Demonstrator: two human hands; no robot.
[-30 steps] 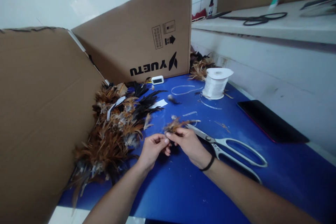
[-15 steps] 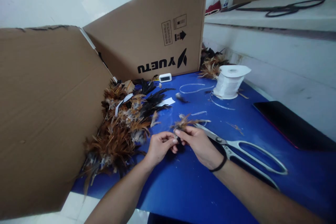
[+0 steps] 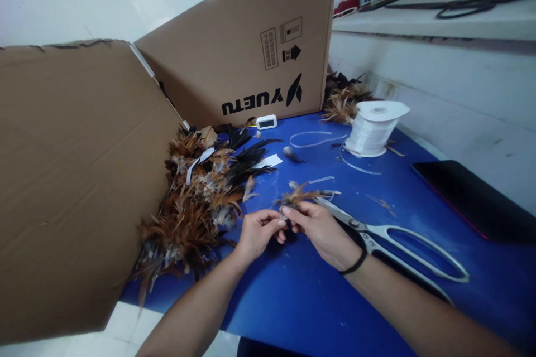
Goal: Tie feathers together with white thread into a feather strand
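Brown feathers (image 3: pixel 299 195) stick out from a small bunch between my two hands, over the blue table (image 3: pixel 318 301). My right hand (image 3: pixel 320 228) is closed on the bunch, thumb pressed against the fingers. My left hand (image 3: pixel 259 234) pinches at the quill end of the same bunch, and its fingertips touch those of the right. Metal scissors (image 3: pixel 355 225) lie on the table beside and partly beneath my right hand. To the left of my hands spreads a heap of brown and black feathers (image 3: pixel 184 223).
A cardboard box (image 3: pixel 234 56) walls off the left and back. At the back right stands a white spool of ribbon (image 3: pixel 372 131). A dark tablet-like slab (image 3: pixel 473 195) lies at right, a small white device (image 3: pixel 267 122) near the box, and a loose clear strip (image 3: pixel 314 142) behind my hands.
The view has shifted slightly, so everything sits a little further right. Both hands keep their hold on the feather bunch, with barely any finger movement.
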